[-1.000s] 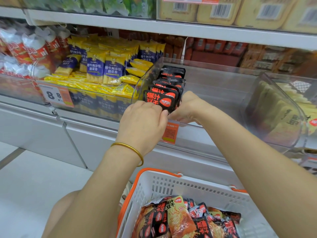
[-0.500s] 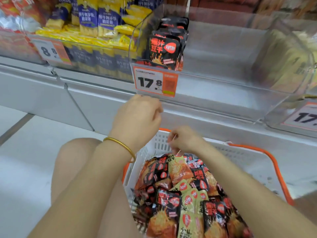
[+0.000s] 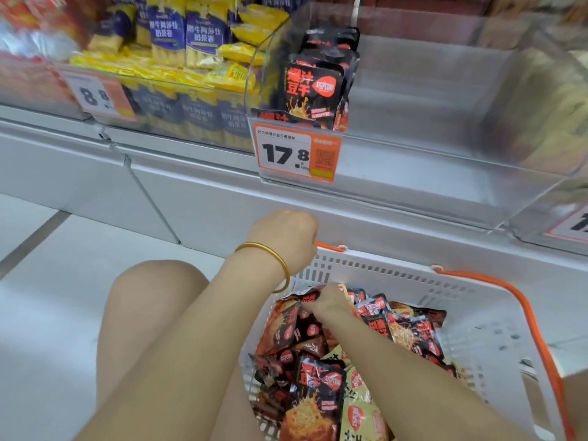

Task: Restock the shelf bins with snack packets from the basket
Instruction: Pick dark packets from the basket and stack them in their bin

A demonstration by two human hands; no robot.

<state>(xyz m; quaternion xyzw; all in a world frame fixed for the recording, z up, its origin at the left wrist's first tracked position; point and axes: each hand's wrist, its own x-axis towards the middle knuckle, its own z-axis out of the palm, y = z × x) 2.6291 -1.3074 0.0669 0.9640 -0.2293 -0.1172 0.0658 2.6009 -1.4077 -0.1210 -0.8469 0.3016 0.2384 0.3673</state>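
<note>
My left hand (image 3: 283,238), a thin gold bangle (image 3: 273,251) on its wrist, is clenched at the far left corner of the white slotted plastic basket (image 3: 397,270), just where the orange handle (image 3: 534,326) begins; whether it grips anything I cannot tell. Above it, black-and-red upright packets (image 3: 310,90) stand in the left end of the clear plastic shelf bin (image 3: 429,173), behind an orange-and-white price tag (image 3: 286,152). My right hand (image 3: 327,302) is down in the basket, fingers curled round the top of the heap of black, red and tan snack packets (image 3: 410,332).
</note>
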